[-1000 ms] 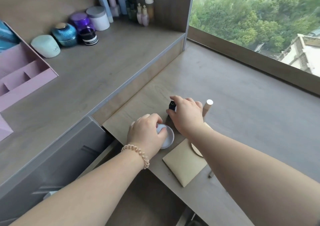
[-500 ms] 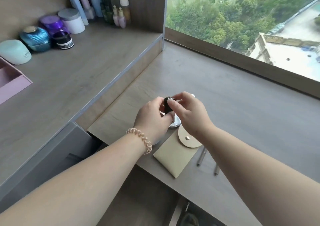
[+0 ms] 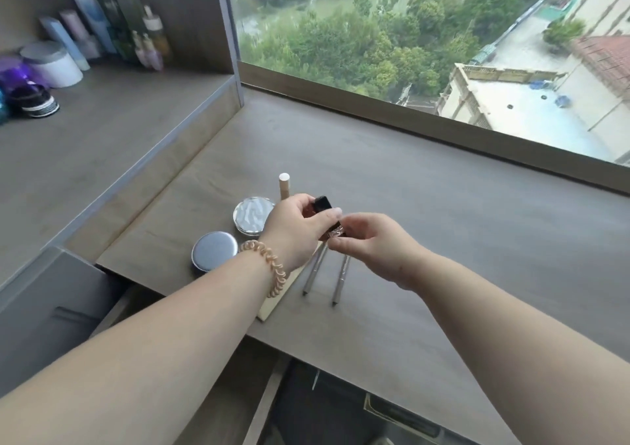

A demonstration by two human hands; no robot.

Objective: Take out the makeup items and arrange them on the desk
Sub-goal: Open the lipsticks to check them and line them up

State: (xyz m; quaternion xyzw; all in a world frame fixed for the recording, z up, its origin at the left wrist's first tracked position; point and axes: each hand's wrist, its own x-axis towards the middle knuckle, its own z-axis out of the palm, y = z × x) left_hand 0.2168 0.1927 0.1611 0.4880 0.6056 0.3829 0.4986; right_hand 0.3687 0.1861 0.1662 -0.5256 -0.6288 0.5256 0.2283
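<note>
Both hands hold a small black lipstick tube (image 3: 323,203) a little above the desk (image 3: 443,223). My left hand (image 3: 296,229) grips its black upper part, and my right hand (image 3: 368,243) pinches its clear lower end. On the desk to the left lie a round jar with white cream (image 3: 253,215) and its silver lid (image 3: 214,251). A beige stick (image 3: 284,185) stands behind my left hand. Two thin grey pencils (image 3: 315,269) lie side by side below my hands. A beige pouch (image 3: 272,304) is mostly hidden under my left forearm.
A raised shelf (image 3: 102,131) at the left carries jars (image 3: 51,64) and bottles (image 3: 150,42) along its back. An open drawer (image 3: 341,407) sits under the desk's front edge. A window sill (image 3: 426,117) borders the desk at the back.
The view has swung right. My hands carried the lipstick tube right and are now farther apart on it. The jar and its lid, which my left hand covered, are now uncovered.
</note>
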